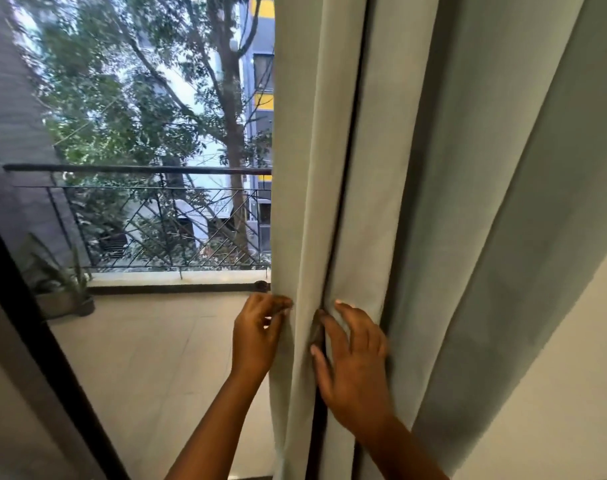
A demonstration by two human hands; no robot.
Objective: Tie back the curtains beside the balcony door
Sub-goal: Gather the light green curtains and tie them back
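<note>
The curtain (416, 168), a pale grey-green fabric hanging in long vertical folds, is seen on the right side of the glass balcony door, covering the right half of the view. Its leading edge is pinched by the left hand (257, 336), fingers curled round the hem; the right hand (354, 362) is laid against the next fold with fingers spread and fairly straight, pressing the cloth rather than gripping it. A dark vertical gap is left between the two folds, just where the right fingertips rest. No tie-back or hook can be seen, so its position cannot be told. It is judged that the folds are only being gathered, and that the bundle could slip apart if the flat right hand is lifted before the fabric is grasped properly; the heavier folds to the right, not yet gathered, could also be left out and sag back across the glass. Beyond the glass, a tiled balcony floor (163, 358), a metal railing (139, 169), a potted plant (59, 282) and trees are seen.
</note>
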